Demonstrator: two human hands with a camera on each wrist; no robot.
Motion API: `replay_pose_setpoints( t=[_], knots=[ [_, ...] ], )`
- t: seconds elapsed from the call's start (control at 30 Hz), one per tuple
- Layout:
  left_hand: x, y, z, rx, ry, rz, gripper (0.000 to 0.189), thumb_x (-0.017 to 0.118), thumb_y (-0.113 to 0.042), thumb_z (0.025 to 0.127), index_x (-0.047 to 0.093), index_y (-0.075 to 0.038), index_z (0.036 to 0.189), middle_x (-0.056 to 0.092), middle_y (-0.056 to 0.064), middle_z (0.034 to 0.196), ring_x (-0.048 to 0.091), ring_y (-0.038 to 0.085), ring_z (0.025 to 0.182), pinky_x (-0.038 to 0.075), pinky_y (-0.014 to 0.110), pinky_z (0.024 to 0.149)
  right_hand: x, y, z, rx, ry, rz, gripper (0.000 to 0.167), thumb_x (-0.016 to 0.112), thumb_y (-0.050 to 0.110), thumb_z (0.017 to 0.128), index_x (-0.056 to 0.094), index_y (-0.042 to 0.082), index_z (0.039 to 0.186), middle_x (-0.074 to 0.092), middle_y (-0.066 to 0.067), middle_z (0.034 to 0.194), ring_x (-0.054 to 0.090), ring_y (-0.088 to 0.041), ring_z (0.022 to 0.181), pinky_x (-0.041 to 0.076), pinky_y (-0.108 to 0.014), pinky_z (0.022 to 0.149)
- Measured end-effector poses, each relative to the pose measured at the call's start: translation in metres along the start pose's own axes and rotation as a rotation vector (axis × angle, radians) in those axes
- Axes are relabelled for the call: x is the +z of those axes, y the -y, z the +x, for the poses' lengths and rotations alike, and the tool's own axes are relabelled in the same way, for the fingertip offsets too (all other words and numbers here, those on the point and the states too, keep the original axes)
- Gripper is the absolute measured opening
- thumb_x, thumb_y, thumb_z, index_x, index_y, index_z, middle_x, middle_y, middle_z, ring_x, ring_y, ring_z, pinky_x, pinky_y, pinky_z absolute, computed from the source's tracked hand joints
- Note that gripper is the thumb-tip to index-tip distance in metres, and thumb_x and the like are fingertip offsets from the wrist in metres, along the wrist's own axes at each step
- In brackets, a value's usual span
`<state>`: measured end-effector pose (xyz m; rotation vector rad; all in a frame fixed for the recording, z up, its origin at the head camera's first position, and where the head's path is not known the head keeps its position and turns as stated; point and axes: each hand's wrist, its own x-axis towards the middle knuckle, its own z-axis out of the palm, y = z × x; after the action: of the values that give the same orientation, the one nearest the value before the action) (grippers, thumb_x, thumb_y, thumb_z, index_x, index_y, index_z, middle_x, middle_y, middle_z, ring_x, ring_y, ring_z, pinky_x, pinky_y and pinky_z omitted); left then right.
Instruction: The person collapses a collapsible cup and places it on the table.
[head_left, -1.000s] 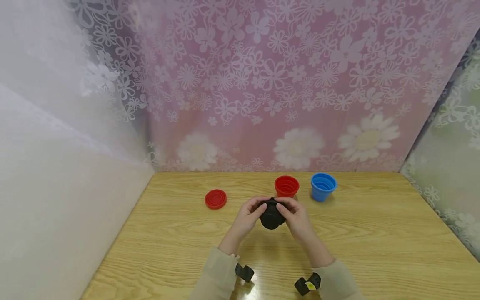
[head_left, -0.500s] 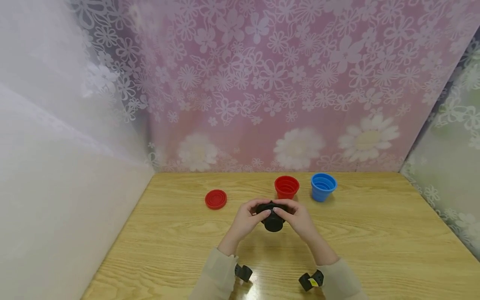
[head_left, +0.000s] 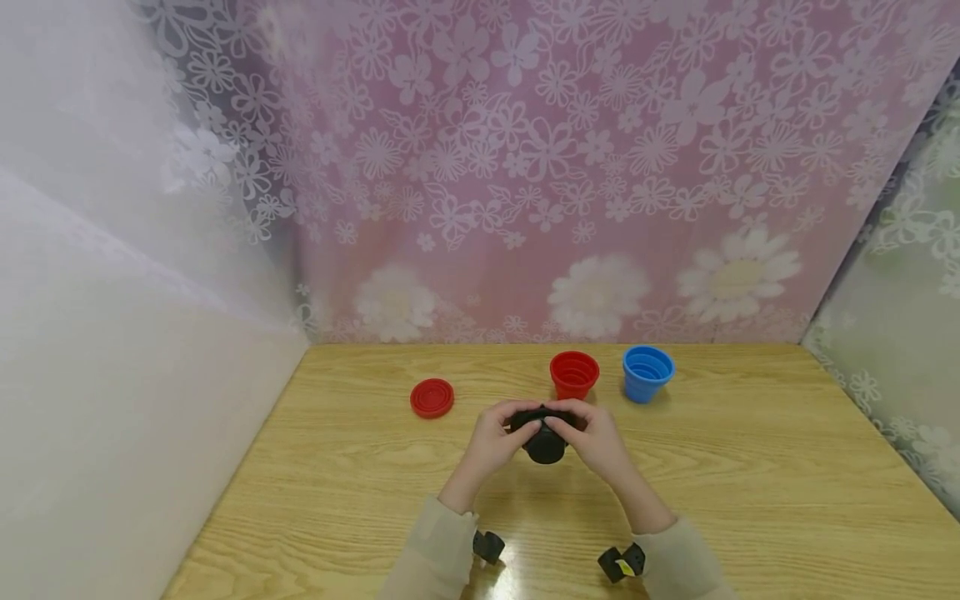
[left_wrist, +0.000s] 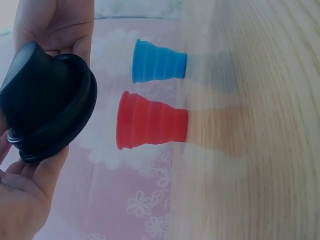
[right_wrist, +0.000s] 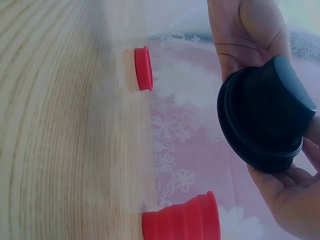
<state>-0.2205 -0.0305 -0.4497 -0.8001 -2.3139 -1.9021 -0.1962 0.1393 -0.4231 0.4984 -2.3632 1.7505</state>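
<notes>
A black collapsible cup (head_left: pixel 545 448), partly folded, is held above the table by both hands. My left hand (head_left: pixel 492 439) grips its left side, and my right hand (head_left: pixel 597 439) grips its right. Both thumbs press near the middle of the side facing me, while the other fingers reach over the far rim. In the left wrist view, the black cup (left_wrist: pixel 47 100) shows a wide rim with a narrower part standing out from it. The right wrist view shows the same black cup (right_wrist: pixel 270 115) tilted and clear of the tabletop. Its inside is hidden.
Behind the hands stands an expanded red collapsible cup (head_left: pixel 573 375), with an expanded blue one (head_left: pixel 647 375) to its right. A flattened red cup (head_left: pixel 432 398) lies farther left. The wooden table (head_left: pixel 337 475) meets a pink floral backdrop (head_left: pixel 487 208) and side panels.
Both thumbs have slid inward toward each other on the black cup. The cup has tipped and dropped slightly toward me. The other cups stay put.
</notes>
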Motion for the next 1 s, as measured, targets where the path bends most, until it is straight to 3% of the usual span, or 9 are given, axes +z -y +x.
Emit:
replay_pose_setpoints(
  t=[0.1, 0.23, 0.37, 0.5, 0.7, 1.0],
  knots=[
    [0.000, 0.001, 0.000, 0.043, -0.009, 0.065, 0.024, 0.059, -0.015, 0.085, 0.062, -0.005, 0.107, 0.060, 0.008, 0.102, 0.057, 0.016, 0.091, 0.049, 0.023, 0.071, 0.000, -0.009, 0.001, -0.001, 0.006, -0.010, 0.022, 0.060, 0.007, 0.084, 0.062, -0.004, 0.103, 0.062, -0.017, 0.098, 0.060, -0.024, 0.084, 0.050, -0.028, 0.073],
    [-0.001, 0.000, 0.001, 0.081, -0.015, 0.139, 0.024, 0.058, -0.016, 0.086, 0.063, -0.006, 0.107, 0.060, 0.008, 0.101, 0.058, 0.017, 0.090, 0.049, 0.021, 0.071, -0.005, -0.014, 0.001, -0.011, 0.093, 0.046, 0.027, 0.055, 0.009, 0.088, 0.057, -0.005, 0.110, 0.058, -0.019, 0.106, 0.058, -0.021, 0.090, 0.048, -0.026, 0.077],
    [-0.002, -0.001, 0.001, 0.086, -0.018, 0.180, 0.022, 0.057, -0.013, 0.086, 0.063, -0.006, 0.106, 0.061, 0.008, 0.100, 0.058, 0.019, 0.089, 0.048, 0.021, 0.070, -0.011, -0.019, 0.001, 0.013, 0.201, 0.133, 0.033, 0.052, 0.009, 0.089, 0.051, -0.008, 0.118, 0.052, -0.023, 0.115, 0.056, -0.018, 0.097, 0.046, -0.025, 0.080],
    [-0.004, 0.000, -0.001, 0.082, -0.013, 0.223, 0.022, 0.057, -0.015, 0.086, 0.063, -0.006, 0.105, 0.061, 0.006, 0.099, 0.058, 0.016, 0.090, 0.048, 0.021, 0.071, -0.012, -0.023, 0.001, 0.059, 0.236, 0.146, 0.037, 0.054, 0.012, 0.088, 0.049, -0.007, 0.120, 0.051, -0.023, 0.117, 0.054, -0.024, 0.099, 0.046, -0.025, 0.081],
    [-0.001, 0.001, -0.001, 0.046, -0.030, 0.204, 0.022, 0.056, -0.015, 0.087, 0.063, -0.005, 0.105, 0.061, 0.007, 0.100, 0.058, 0.017, 0.090, 0.049, 0.023, 0.072, -0.010, -0.019, 0.001, 0.066, 0.213, 0.092, 0.037, 0.056, 0.014, 0.087, 0.051, -0.005, 0.119, 0.053, -0.021, 0.114, 0.055, -0.028, 0.099, 0.047, -0.028, 0.080],
    [0.003, -0.009, 0.001, -0.038, -0.093, 0.175, 0.020, 0.057, -0.014, 0.087, 0.064, -0.004, 0.103, 0.063, 0.008, 0.098, 0.059, 0.017, 0.089, 0.049, 0.024, 0.073, -0.003, -0.019, 0.004, -0.016, 0.080, -0.070, 0.026, 0.057, 0.000, 0.084, 0.057, -0.007, 0.109, 0.059, -0.020, 0.102, 0.059, -0.025, 0.083, 0.051, -0.030, 0.070]
  ],
)
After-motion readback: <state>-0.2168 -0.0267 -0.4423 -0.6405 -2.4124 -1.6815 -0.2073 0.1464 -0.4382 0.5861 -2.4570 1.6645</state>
